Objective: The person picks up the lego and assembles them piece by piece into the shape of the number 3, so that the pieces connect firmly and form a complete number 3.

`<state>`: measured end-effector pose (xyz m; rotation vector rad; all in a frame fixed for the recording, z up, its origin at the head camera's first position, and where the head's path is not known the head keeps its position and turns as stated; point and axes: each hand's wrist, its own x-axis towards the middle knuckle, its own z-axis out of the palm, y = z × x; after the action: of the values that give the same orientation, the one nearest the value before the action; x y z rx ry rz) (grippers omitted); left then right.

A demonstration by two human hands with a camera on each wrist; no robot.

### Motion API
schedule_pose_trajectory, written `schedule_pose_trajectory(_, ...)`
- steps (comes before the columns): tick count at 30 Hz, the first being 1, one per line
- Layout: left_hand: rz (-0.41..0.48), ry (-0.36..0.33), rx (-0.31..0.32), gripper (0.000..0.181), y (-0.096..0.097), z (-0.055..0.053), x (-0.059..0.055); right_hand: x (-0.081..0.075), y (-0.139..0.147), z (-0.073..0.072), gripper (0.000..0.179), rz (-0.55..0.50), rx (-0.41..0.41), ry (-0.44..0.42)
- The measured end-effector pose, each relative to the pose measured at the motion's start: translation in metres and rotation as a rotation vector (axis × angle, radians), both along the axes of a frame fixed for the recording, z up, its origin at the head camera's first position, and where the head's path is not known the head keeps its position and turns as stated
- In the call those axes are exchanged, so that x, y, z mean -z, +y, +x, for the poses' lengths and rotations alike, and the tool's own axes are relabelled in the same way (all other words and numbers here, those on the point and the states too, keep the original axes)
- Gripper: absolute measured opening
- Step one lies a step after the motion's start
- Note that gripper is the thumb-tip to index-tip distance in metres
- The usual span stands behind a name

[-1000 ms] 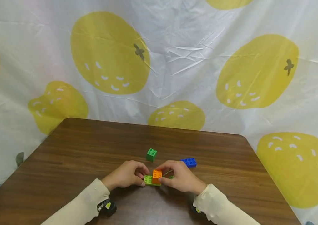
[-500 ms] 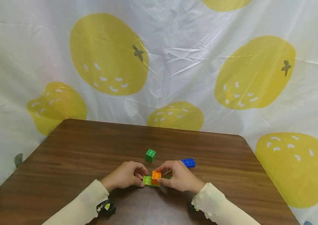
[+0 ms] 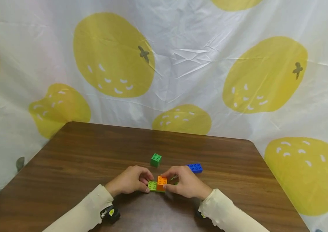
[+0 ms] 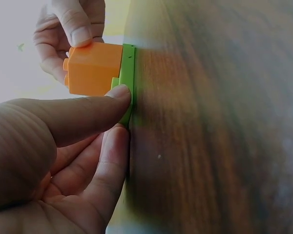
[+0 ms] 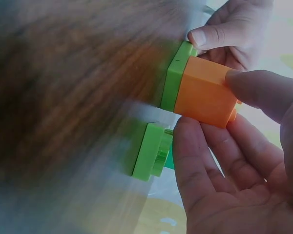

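An orange toy building brick (image 3: 162, 183) sits on the right end of a thin light-green building plate (image 3: 152, 186) near the front of the table. With thumb and fingers my left hand (image 3: 129, 180) pinches the plate's left end, the thumb right against its edge in the left wrist view. My right hand (image 3: 187, 184) holds the orange brick between thumb and fingers. The right wrist view shows the brick (image 5: 205, 92) flush against the plate (image 5: 176, 78). Four studs show on the plate's bare left part.
A second light-green piece (image 5: 149, 151) lies beyond the right hand, mostly hidden by it in the head view. Behind the hands stands a darker green brick (image 3: 156, 159). A blue brick (image 3: 195, 168) lies to the right on the brown wooden table (image 3: 108, 141). A fruit-print curtain (image 3: 181, 80) hangs behind.
Both hands keep their hold on the orange brick and the light-green plate. The head view shifts slightly; nothing else visibly moves.
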<state>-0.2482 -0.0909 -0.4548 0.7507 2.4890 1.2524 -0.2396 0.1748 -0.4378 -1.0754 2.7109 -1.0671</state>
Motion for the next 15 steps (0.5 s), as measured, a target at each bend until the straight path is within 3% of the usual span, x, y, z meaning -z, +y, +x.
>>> schedule_pose_trajectory(15, 0.002, 0.007, 0.001, 0.031, 0.0004, 0.0039, -0.0024, 0.0010, 0.0017, -0.0024, 0.030, 0.014, 0.007, -0.095)
